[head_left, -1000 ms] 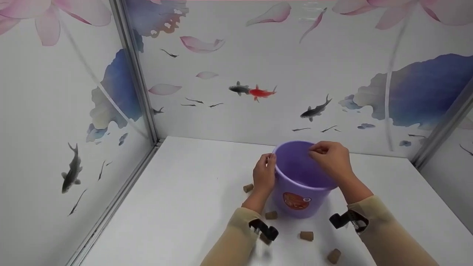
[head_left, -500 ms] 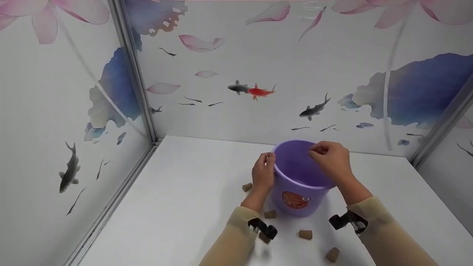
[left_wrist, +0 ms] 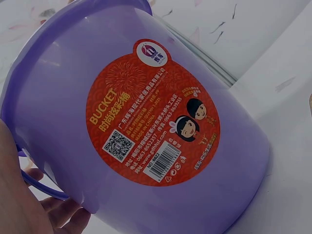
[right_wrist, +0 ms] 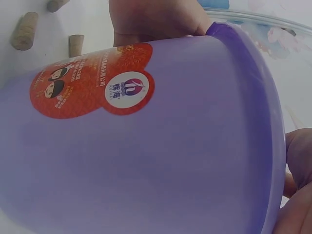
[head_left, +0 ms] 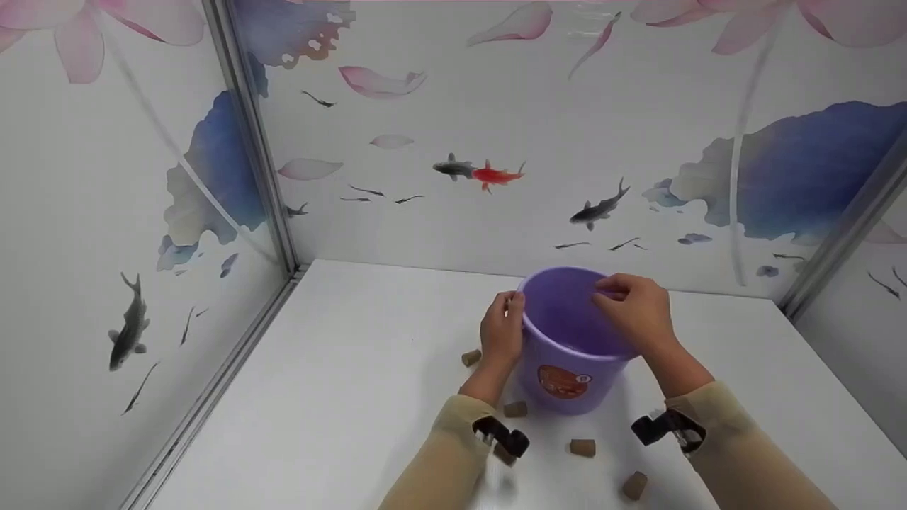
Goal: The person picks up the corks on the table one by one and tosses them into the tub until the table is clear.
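A purple bucket (head_left: 574, 382) with a round red label stands upright on the white table. My left hand (head_left: 502, 329) holds the bucket at its left rim. In the left wrist view, the fingers of the left hand (left_wrist: 19, 195) lie against the wall beside the thin purple handle (left_wrist: 44, 186). Over the right rim reaches my right hand (head_left: 635, 312), its bent fingertips above the opening with a small gap between thumb and fingers. Nothing shows between them. Part of the right hand (right_wrist: 300, 195) appears past the rim in the right wrist view. The bucket's floor is mostly hidden.
Several brown corks lie around the bucket: one cork (head_left: 471, 358) left of it, another cork (head_left: 516, 409) in front, one (head_left: 582, 448) nearer me, and a cork (head_left: 635, 486) by the front. A printed white wall (head_left: 397, 234) closes the table's back.
The thumb and fingers of my right hand have parted slightly. My left hand keeps its place on the bucket, and the head view has shifted a little.
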Demonstrator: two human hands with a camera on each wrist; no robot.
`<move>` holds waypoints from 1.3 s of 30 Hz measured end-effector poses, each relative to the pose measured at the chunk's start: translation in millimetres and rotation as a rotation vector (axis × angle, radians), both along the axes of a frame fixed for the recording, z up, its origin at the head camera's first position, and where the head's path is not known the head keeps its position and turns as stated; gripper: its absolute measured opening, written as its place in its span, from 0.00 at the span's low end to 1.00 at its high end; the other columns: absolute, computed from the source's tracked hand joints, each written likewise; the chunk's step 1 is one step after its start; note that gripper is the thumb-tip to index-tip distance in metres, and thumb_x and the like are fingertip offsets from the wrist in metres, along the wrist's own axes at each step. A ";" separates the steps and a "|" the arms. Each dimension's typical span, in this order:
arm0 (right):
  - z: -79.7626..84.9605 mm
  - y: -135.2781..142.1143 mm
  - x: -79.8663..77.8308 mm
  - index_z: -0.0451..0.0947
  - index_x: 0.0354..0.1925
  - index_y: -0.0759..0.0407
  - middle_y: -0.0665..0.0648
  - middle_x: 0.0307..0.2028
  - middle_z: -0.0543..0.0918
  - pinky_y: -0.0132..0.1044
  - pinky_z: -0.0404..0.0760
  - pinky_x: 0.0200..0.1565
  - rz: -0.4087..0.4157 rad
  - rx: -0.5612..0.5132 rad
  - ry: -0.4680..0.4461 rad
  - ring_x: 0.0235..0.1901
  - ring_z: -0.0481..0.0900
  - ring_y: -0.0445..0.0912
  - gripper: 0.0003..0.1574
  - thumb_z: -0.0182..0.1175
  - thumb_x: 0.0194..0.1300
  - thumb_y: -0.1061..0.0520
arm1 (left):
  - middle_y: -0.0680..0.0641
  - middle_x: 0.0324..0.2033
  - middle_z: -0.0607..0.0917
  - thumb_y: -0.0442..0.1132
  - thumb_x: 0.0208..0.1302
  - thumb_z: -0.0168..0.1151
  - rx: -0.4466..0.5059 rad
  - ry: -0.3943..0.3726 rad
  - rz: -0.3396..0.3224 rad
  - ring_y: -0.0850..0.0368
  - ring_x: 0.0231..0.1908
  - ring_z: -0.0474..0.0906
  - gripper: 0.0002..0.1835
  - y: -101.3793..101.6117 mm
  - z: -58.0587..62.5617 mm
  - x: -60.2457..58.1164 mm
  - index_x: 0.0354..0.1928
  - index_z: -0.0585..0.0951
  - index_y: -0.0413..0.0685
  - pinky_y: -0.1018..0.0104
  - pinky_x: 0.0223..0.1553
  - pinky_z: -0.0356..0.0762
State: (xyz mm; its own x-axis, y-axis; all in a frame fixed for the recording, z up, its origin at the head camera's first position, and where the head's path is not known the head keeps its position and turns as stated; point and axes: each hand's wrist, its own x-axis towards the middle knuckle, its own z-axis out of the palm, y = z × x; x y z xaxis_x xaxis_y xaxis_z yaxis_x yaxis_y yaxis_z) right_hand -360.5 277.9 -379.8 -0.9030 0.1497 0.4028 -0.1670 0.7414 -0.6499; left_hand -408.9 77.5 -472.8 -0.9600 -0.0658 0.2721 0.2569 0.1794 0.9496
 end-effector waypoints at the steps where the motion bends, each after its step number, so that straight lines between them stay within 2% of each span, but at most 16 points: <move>1: -0.2 0.3 1.0 0.90 0.49 0.62 0.65 0.47 0.92 0.54 0.85 0.55 -0.001 0.000 0.000 0.50 0.92 0.60 0.15 0.70 0.66 0.58 | 0.46 0.55 0.88 0.57 0.82 0.46 -0.001 0.002 0.000 0.48 0.58 0.82 0.24 0.2 -0.3 0.1 0.58 0.84 0.50 0.48 0.61 0.78; 10: 3.2 1.0 13.8 0.89 0.54 0.62 0.66 0.50 0.91 0.58 0.86 0.57 -0.009 -0.001 -0.037 0.52 0.90 0.61 0.18 0.69 0.68 0.56 | 0.44 0.57 0.88 0.57 0.82 0.47 -0.002 0.005 0.005 0.45 0.61 0.82 0.24 0.7 0.1 -0.3 0.59 0.84 0.49 0.45 0.63 0.78; 15: 0.6 5.7 24.4 0.89 0.54 0.60 0.67 0.50 0.91 0.58 0.85 0.56 -0.029 0.011 -0.015 0.52 0.90 0.62 0.18 0.70 0.67 0.56 | 0.44 0.58 0.88 0.57 0.82 0.47 0.008 -0.003 0.000 0.45 0.62 0.82 0.25 0.6 -1.0 -0.6 0.59 0.84 0.50 0.45 0.64 0.78; 20: -4.2 5.9 35.6 0.90 0.53 0.61 0.67 0.50 0.88 0.51 0.83 0.52 -0.047 0.056 0.037 0.49 0.88 0.59 0.17 0.70 0.66 0.58 | 0.44 0.59 0.87 0.57 0.81 0.46 0.020 -0.002 -0.014 0.45 0.63 0.81 0.25 0.1 -2.8 -0.2 0.59 0.84 0.50 0.45 0.63 0.78; 24: -4.9 4.3 44.7 0.90 0.52 0.60 0.63 0.43 0.86 0.41 0.80 0.46 -0.045 0.086 0.072 0.43 0.84 0.54 0.17 0.71 0.65 0.59 | 0.45 0.57 0.88 0.57 0.81 0.46 0.027 0.004 -0.014 0.46 0.61 0.82 0.25 1.7 -3.2 -1.0 0.59 0.84 0.50 0.46 0.61 0.79; 27: -5.2 3.2 50.8 0.90 0.52 0.60 0.60 0.39 0.84 0.38 0.76 0.43 -0.039 0.092 0.073 0.40 0.81 0.52 0.16 0.72 0.65 0.60 | 0.45 0.57 0.88 0.57 0.81 0.46 0.025 0.004 -0.013 0.46 0.60 0.82 0.24 2.0 -3.6 -1.4 0.59 0.84 0.50 0.45 0.61 0.80; 30: -6.7 3.7 57.1 0.90 0.52 0.60 0.60 0.41 0.85 0.37 0.78 0.44 -0.045 0.093 0.067 0.41 0.82 0.52 0.17 0.72 0.65 0.60 | 0.44 0.58 0.88 0.56 0.81 0.47 0.018 0.001 -0.010 0.46 0.61 0.82 0.24 2.2 -4.1 -0.6 0.59 0.84 0.50 0.45 0.62 0.79; 36: -10.7 4.5 70.0 0.90 0.54 0.59 0.61 0.47 0.86 0.43 0.86 0.50 -0.056 0.084 0.091 0.46 0.88 0.55 0.17 0.72 0.66 0.61 | 0.44 0.57 0.88 0.56 0.81 0.47 0.011 0.015 -0.006 0.46 0.59 0.83 0.24 1.9 -3.8 -1.8 0.58 0.85 0.49 0.46 0.60 0.80; 39: -12.4 3.2 78.5 0.89 0.53 0.58 0.61 0.47 0.85 0.46 0.88 0.50 -0.056 0.080 0.113 0.47 0.89 0.57 0.17 0.72 0.66 0.61 | 0.44 0.57 0.88 0.56 0.82 0.47 0.011 0.018 0.001 0.46 0.60 0.83 0.24 1.5 -3.4 -2.2 0.58 0.85 0.49 0.46 0.61 0.80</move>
